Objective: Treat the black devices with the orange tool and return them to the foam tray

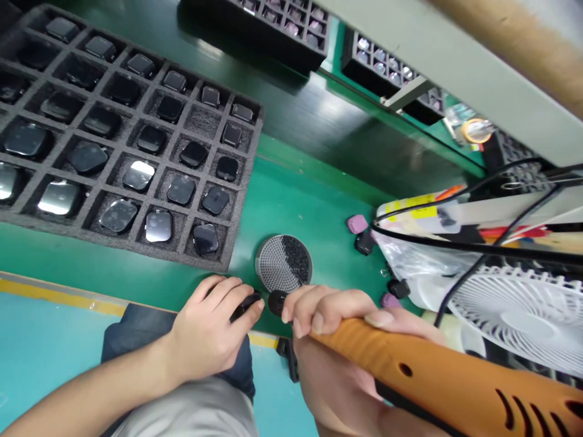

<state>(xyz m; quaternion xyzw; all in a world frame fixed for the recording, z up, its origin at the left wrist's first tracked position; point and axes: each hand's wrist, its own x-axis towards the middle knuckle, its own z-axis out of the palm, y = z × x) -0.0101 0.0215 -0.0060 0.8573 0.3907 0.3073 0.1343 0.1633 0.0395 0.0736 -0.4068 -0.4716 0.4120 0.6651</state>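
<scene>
Black watch case [245, 306] gripped in left hand [209, 328]; right hand [332, 312] clenched round orange slotted rotary tool [423, 370].

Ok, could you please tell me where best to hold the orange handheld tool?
Around the front of the orange handheld tool, from above, as the right hand does: the long barrel suits a wrapped grip, and the slots further back look like vents, best left uncovered.

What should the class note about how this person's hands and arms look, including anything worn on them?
The left hand and right hand are both bare, with no gloves or rings in view. The left forearm is bare too, with no sleeve or watch showing.
</scene>
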